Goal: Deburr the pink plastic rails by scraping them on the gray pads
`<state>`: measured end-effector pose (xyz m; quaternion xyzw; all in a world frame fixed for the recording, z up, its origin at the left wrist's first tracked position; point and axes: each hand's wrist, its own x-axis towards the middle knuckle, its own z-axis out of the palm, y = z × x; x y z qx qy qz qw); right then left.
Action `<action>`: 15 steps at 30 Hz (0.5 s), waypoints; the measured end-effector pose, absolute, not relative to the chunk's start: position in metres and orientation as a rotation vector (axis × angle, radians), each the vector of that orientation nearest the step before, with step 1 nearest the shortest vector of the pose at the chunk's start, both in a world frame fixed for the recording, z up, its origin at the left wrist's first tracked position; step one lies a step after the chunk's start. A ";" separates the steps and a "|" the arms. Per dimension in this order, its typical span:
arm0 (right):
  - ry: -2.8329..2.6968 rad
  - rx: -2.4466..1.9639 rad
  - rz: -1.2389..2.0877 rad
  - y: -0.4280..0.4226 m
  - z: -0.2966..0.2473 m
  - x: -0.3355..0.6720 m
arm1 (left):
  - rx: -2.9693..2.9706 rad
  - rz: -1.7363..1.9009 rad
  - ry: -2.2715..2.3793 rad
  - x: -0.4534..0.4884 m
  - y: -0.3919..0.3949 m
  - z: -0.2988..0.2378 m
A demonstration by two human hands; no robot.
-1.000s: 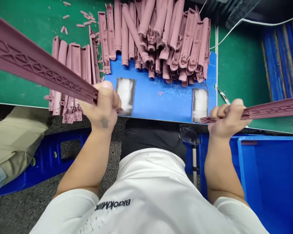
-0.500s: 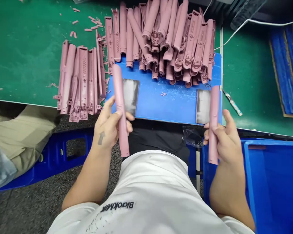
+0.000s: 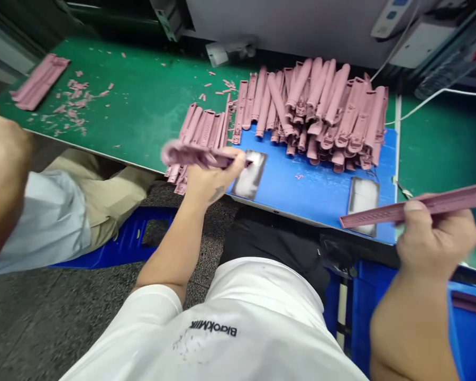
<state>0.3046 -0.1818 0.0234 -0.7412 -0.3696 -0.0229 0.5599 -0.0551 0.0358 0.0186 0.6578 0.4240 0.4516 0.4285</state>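
My left hand is closed around a long pink plastic shell, held almost level and smeared by motion at its left end. The near end of a group of similar pink shells lies just behind it. In my right hand is another long pink plastic shell, its hollow ribbed side showing. It slants up to the right, out of the frame, and its left end hangs in front of a grey-white pad. A second such pad is beside my left hand.
A large heap of pink shells covers the back of the blue mat. Small pink scraps litter the green table. At left is a co-worker's arm. A blue crate stands at lower right.
The view has swung left. Both shells have turned from upright to nearly level, showing their hollow sides; my left hand has moved towards the left group, my right hand outward.
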 end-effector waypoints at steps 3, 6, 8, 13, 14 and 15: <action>-0.772 -1.296 0.047 -0.145 0.017 0.315 | 1.617 1.409 0.915 -0.024 0.067 0.001; -0.747 -1.141 0.011 -0.132 0.010 0.323 | 1.343 1.502 0.683 0.009 0.072 -0.006; -0.760 -1.172 0.118 -0.136 0.005 0.324 | 1.226 1.461 0.615 0.019 0.064 -0.003; -0.649 -1.304 0.224 -0.133 -0.002 0.330 | 1.193 1.440 0.657 0.023 0.058 0.007; -0.629 -1.312 0.186 -0.129 -0.003 0.333 | 1.178 1.505 0.653 0.026 0.059 0.007; -0.632 -1.311 0.159 -0.126 -0.003 0.335 | 1.161 1.557 0.648 0.029 0.061 0.008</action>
